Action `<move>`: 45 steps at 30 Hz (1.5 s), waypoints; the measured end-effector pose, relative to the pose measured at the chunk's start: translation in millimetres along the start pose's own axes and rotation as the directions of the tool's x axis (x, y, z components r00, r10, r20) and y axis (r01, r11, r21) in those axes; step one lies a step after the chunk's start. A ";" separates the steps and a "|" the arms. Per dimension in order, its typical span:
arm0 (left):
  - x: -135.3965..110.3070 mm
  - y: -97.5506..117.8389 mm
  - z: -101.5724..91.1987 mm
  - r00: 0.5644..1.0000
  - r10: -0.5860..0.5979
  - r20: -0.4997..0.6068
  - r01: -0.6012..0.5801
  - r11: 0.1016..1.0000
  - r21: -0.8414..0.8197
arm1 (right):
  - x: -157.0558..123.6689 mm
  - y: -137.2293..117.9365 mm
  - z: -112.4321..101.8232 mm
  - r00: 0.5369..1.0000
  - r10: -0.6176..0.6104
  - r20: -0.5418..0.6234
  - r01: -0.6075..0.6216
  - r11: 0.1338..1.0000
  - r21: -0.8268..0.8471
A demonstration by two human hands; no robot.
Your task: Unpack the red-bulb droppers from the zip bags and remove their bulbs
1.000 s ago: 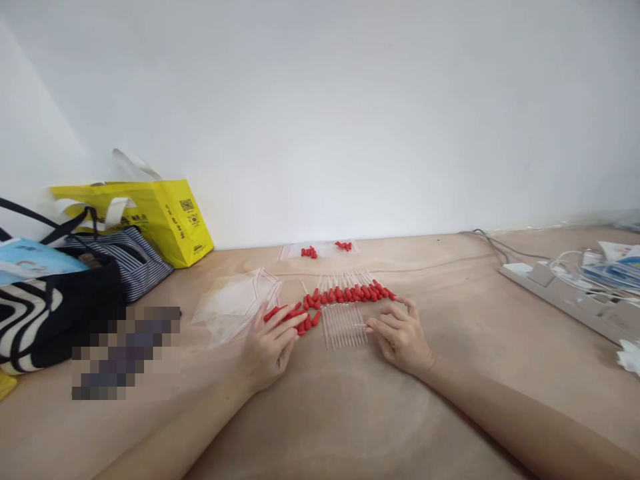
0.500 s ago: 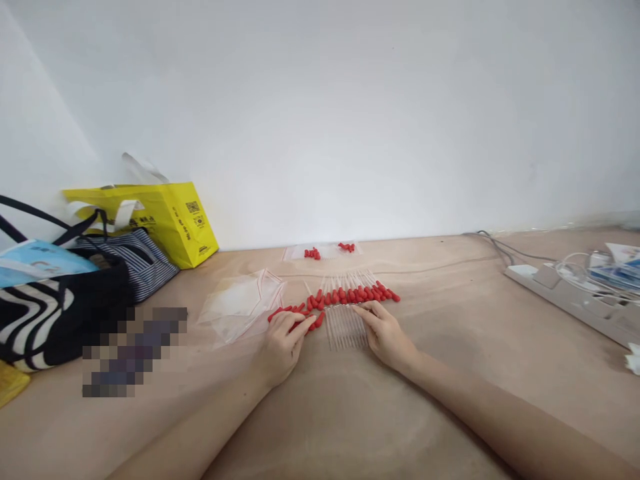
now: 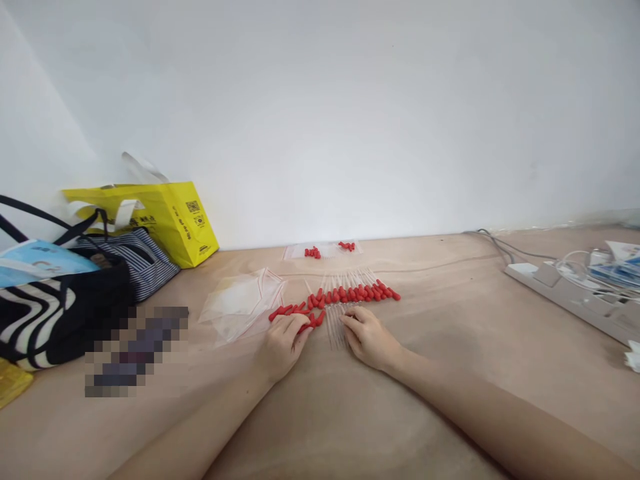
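Note:
My left hand (image 3: 286,343) is closed with its fingers curled on a small pile of red rubber bulbs (image 3: 320,319); a bulb appears to be in its grip, partly hidden. Close by on the right, my right hand (image 3: 371,339) pinches at the row of thin clear glass dropper tubes (image 3: 336,333), covering the row's right part. Just beyond both hands lies a row of droppers with red bulbs (image 3: 357,293) fitted, their glass ends pointing away toward the wall.
Clear zip bags (image 3: 240,300) lie left of the bulbs. A filled bag (image 3: 327,251) with red bulbs rests by the wall. Further left stand a yellow bag (image 3: 195,230) and a black bag (image 3: 105,293). On the right is a white tray (image 3: 565,297) with cables.
My right hand has moved slightly left and toward me over the glass tubes, its fingers now curled in more. My left hand's fingers have drawn in slightly among the bulbs.

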State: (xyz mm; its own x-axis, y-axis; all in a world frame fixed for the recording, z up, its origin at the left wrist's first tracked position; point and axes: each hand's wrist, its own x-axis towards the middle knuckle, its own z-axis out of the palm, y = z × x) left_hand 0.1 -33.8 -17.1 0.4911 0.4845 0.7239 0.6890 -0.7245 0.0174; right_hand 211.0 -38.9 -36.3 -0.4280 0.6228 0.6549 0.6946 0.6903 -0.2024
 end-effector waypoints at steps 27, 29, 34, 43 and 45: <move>46.3 15.6 16.4 0.948 -0.252 0.194 0.244 0.967 0.068 | -33.5 66.0 -49.5 0.965 0.248 -0.085 -0.262 0.930 -0.257; 64.7 18.8 26.6 0.923 -0.282 0.262 0.267 0.959 0.091 | -32.1 70.3 -47.5 0.961 0.257 -0.098 -0.274 0.923 -0.271; 103.8 30.3 59.7 0.907 -0.300 0.297 0.278 0.954 0.114 | -28.8 73.4 -45.4 0.931 0.319 -0.178 -0.353 0.909 -0.220; 125.0 37.2 89.6 0.862 -0.408 0.300 0.365 0.911 0.191 | -27.7 70.7 -46.3 0.888 0.410 -0.207 -0.438 0.892 -0.111; 126.0 37.8 86.8 0.856 -0.439 0.272 0.396 0.896 0.201 | -27.7 69.8 -45.2 0.897 0.388 -0.212 -0.417 0.902 -0.111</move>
State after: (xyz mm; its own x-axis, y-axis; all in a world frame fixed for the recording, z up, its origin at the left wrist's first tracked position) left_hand 134.2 42.4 14.8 0.2630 0.8663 0.4246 0.9189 -0.3590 0.1633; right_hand 297.5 -24.6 -35.7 0.0089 0.7483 0.6633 0.8693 0.3221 -0.3749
